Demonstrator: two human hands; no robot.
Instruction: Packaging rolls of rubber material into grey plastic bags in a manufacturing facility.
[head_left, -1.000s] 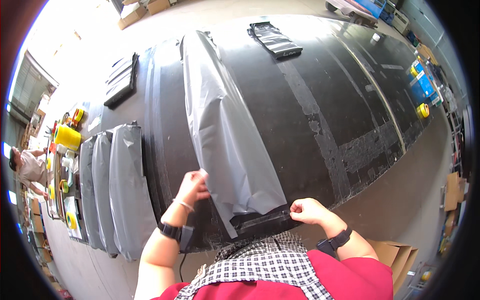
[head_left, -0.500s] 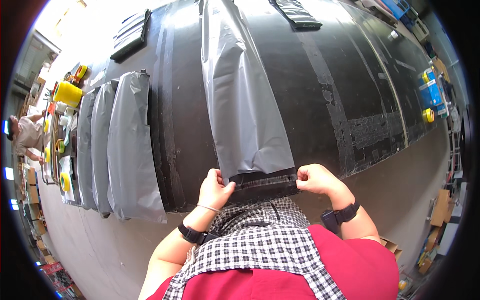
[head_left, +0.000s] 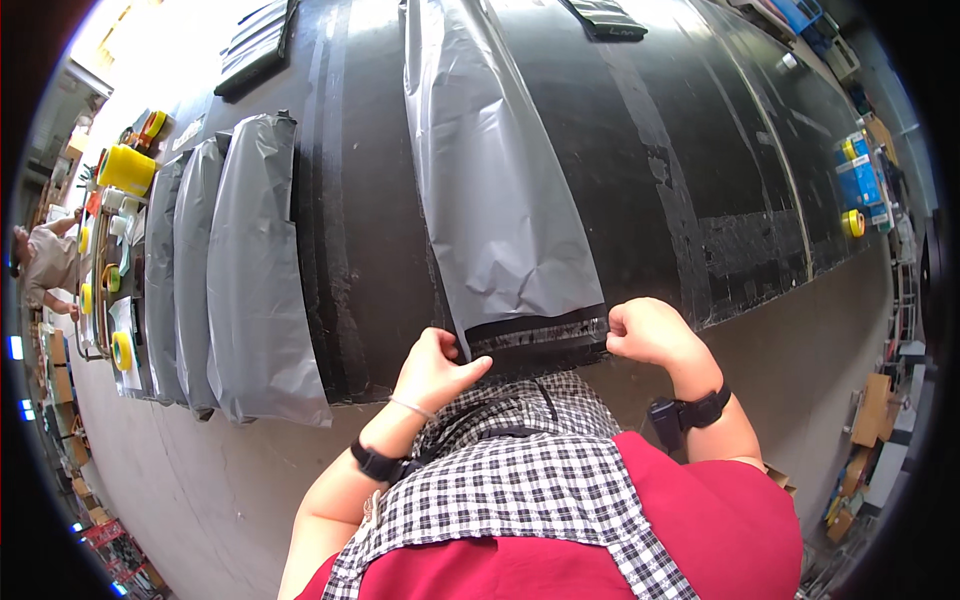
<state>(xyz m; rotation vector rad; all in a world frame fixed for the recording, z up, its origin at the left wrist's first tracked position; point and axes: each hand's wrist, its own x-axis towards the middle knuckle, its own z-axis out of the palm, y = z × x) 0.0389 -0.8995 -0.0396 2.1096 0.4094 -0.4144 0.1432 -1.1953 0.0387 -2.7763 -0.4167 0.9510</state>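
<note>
A long grey plastic bag (head_left: 515,220) lies lengthwise before me on the black-topped table (head_left: 380,270). Its black flap (head_left: 540,338), crossed by a shiny clear strip, is at the near end by the table's edge. At the flap's left corner, my left hand (head_left: 437,372) has its fingers curled on the bag's edge, with the thumb reaching out over the black part. My right hand (head_left: 652,335) is closed at the right corner, its fingertips pinching the edge. The flap stretches between both hands.
Several grey bags (head_left: 255,270) lie side by side on the left, overhanging the edge. Folded bag stacks (head_left: 255,45) sit farther back. Yellow tape rolls (head_left: 127,170) fill a rack at left, near another person (head_left: 50,262). A blue box (head_left: 858,185) stands at far right.
The bag's near end has shifted slightly right and away from me. Both hands are a little farther forward, and the left thumb has spread from its fingers.
</note>
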